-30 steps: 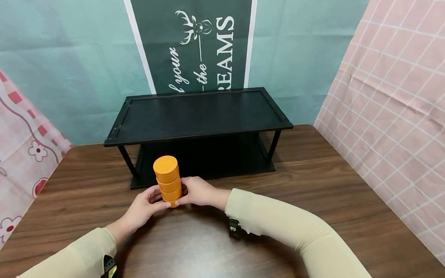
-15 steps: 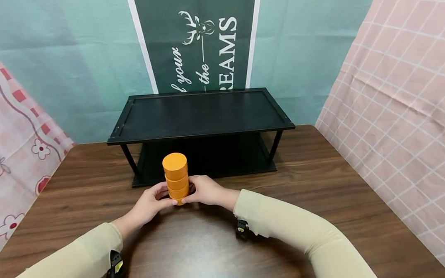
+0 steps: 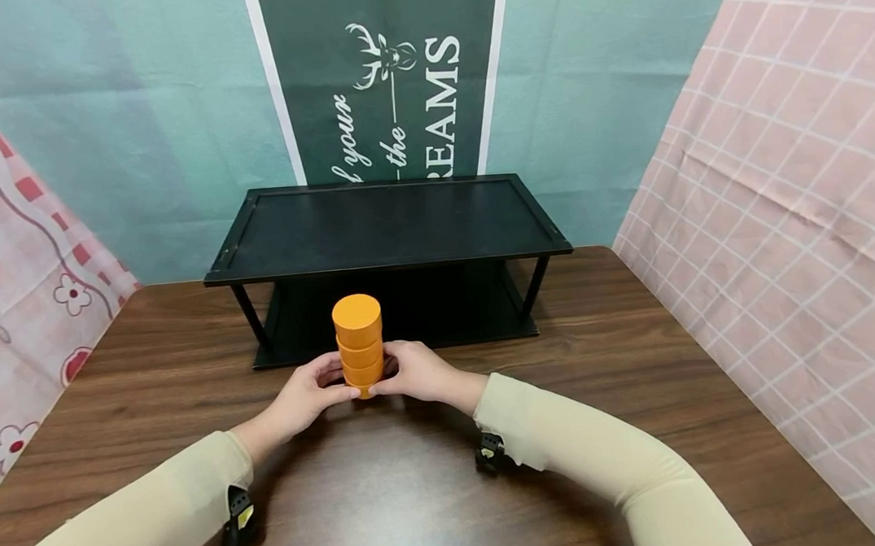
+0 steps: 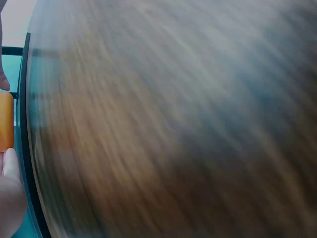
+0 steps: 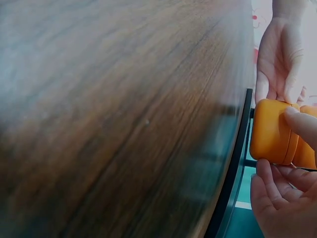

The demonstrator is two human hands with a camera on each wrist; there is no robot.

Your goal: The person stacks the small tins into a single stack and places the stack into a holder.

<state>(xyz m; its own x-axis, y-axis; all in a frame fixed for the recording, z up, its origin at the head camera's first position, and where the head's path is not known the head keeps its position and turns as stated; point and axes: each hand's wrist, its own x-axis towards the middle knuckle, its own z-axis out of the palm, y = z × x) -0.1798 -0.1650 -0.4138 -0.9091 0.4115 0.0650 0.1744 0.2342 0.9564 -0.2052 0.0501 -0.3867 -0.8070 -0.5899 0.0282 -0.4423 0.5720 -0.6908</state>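
Note:
An orange stack of round, cylinder-shaped containers (image 3: 359,338) stands upright before the black shelf, its wider flat top facing up. My left hand (image 3: 307,395) holds its lower part from the left, thumb at the front. From the right, my right hand (image 3: 425,374) grips the same low part, its thumb close to the left one. In the right wrist view, the rounded bottom and a thin seam of the orange stack (image 5: 271,130) show between both hands. The left wrist view catches only a sliver of the orange stack (image 4: 6,121) at its edge. Whether the base touches the table is unclear.
Behind the stack is a low black two-tier shelf (image 3: 391,226) on thin posts. Brown wood-grain table (image 3: 633,395) surrounds the hands. A teal cloth with a printed dark green panel (image 3: 379,104) hangs at the back, with pink cloths at both sides.
Both hands have moved to the right together, carrying or sliding the orange stack along the shelf's front. Their hold on its lower part looks the same.

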